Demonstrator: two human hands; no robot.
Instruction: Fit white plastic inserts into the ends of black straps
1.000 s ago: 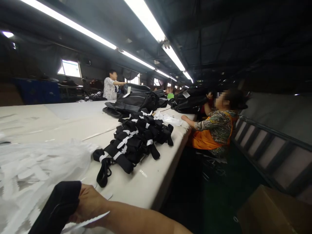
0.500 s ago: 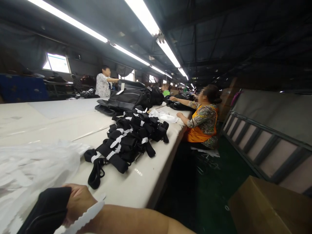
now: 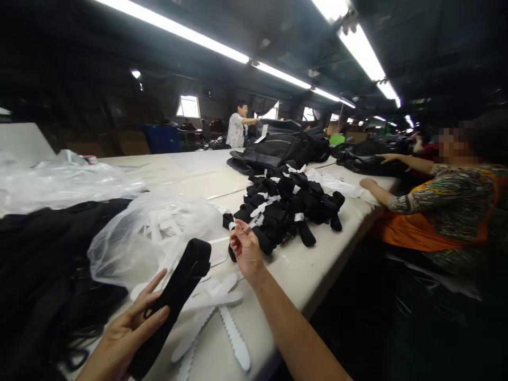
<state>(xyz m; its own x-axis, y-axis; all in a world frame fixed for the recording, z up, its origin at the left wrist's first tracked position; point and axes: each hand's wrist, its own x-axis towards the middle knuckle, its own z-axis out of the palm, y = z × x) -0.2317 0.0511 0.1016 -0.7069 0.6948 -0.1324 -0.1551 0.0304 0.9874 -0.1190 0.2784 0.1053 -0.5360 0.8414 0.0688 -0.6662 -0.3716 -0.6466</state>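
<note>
My left hand (image 3: 125,330) grips a long black padded strap (image 3: 177,296) that points up and away over the table edge. My right hand (image 3: 245,251) is raised above the table with its fingertips pinched together; what it pinches, if anything, is too small to make out. It hovers just in front of a heap of black straps with white tags (image 3: 283,206). Several white scalloped strips (image 3: 228,323) lie flat on the table between my hands. A clear plastic bag of more white strips (image 3: 159,230) lies behind the strap.
A long pale table (image 3: 305,264) runs away from me. Dark fabric (image 3: 43,264) is heaped at the left, with crumpled plastic (image 3: 59,180) behind it. Black bags (image 3: 278,148) are stacked further along. A seated person (image 3: 448,196) works at the right edge; another person (image 3: 237,129) stands far back.
The view swung left and down. My right hand let go of the black strap and rose in a pinch toward the strap heap. My left hand came into view holding the strap.
</note>
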